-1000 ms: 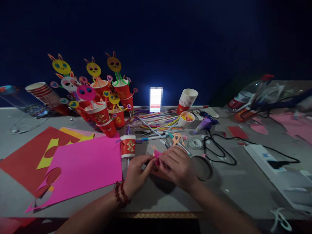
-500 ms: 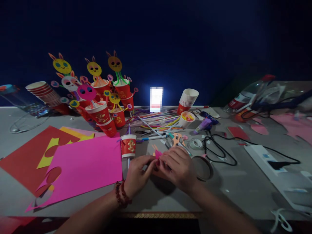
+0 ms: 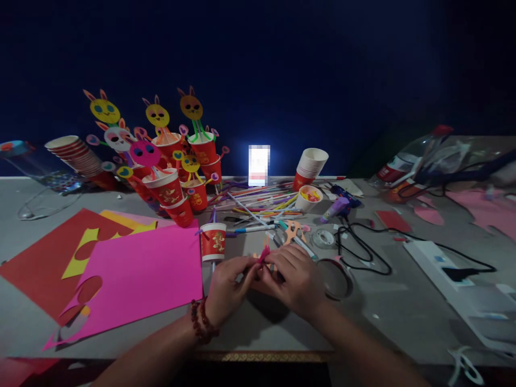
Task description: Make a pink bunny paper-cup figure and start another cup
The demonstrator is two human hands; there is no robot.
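A small bright-pink paper piece [image 3: 264,253] is pinched between the fingertips of both hands. My left hand [image 3: 234,282] grips it from the left, thumb and forefinger closed; a beaded bracelet circles that wrist. From the right, my right hand [image 3: 294,277] holds the same piece with its fingers bent over, hiding part of it. Orange paper shows on the table under and behind the hands. Just left of them is a red paper cup [image 3: 213,243] with pipe cleaners sticking out. A roll of tape [image 3: 334,279] lies beside my right hand.
Pink sheets [image 3: 149,274] and red paper [image 3: 48,252] cover the left. Finished cup figures [image 3: 165,188] stand behind them. Pipe cleaners [image 3: 258,196] lie at the back. A glue gun [image 3: 342,204], black cord [image 3: 382,266], power strip [image 3: 443,285] and bottle [image 3: 407,161] occupy the right.
The fingers of my right hand have shifted slightly around the pink piece, which has turned and now looks narrower. My left hand stays nearly in place.
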